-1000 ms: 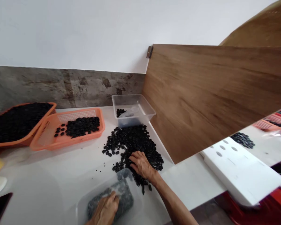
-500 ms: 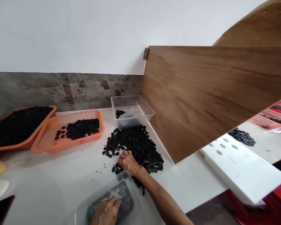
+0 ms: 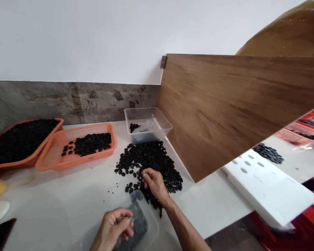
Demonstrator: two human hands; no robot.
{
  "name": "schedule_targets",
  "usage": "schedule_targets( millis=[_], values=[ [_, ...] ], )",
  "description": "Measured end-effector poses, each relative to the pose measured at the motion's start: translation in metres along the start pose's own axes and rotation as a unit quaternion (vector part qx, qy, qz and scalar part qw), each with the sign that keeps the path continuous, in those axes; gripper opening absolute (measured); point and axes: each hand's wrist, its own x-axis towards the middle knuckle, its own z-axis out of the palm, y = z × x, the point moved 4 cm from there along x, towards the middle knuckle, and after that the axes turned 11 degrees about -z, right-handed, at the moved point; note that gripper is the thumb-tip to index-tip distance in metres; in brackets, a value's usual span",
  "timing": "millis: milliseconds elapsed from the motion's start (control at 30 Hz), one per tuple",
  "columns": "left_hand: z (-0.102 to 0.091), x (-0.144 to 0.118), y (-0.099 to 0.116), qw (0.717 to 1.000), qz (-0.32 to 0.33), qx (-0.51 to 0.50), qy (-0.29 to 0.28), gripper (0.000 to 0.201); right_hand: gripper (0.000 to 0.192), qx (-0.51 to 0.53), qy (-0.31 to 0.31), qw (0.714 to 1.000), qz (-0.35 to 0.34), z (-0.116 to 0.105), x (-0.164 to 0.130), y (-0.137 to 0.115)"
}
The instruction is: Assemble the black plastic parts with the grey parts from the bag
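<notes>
A heap of small flat black oval pieces (image 3: 151,157) is spread over the white table. Just above its near left part is my right hand (image 3: 155,183), thumb and forefinger pinched together; whatever they hold is too small to make out. Lower down, my left hand (image 3: 116,225) hovers over a clear plastic tub (image 3: 153,226) with its fingers curled and the thumb against the forefinger. Any piece in that pinch cannot be made out. Inside the tub lies a layer of small dark grey-green pieces (image 3: 137,223), partly hidden by my left hand.
Two orange baskets hold black pieces: a full one (image 3: 32,158) at far left and a shallow one (image 3: 48,158) beside it. A second clear tub (image 3: 167,127) stands behind the heap. A wooden panel (image 3: 225,104) bounds the right side; a white box (image 3: 274,188) lies beyond.
My left hand has risen from the pieces in the tub, its fingers now in a pinch. My right hand has shifted slightly right and lifted off the heap's left edge.
</notes>
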Motion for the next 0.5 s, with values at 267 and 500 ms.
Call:
schedule_targets(
  millis=[267, 500],
  values=[
    [-0.006, -0.027, 0.037, 0.948, -0.035, -0.315, 0.036, 0.04, 0.045, 0.341, -0.044, 0.936, 0.072, 0.019, -0.047, -0.056],
    [-0.006, -0.029, 0.031, 0.953, 0.001, -0.299, 0.038, 0.034, 0.023, 0.371, -0.001, 0.926, 0.076, 0.026, -0.057, -0.067]
  ],
)
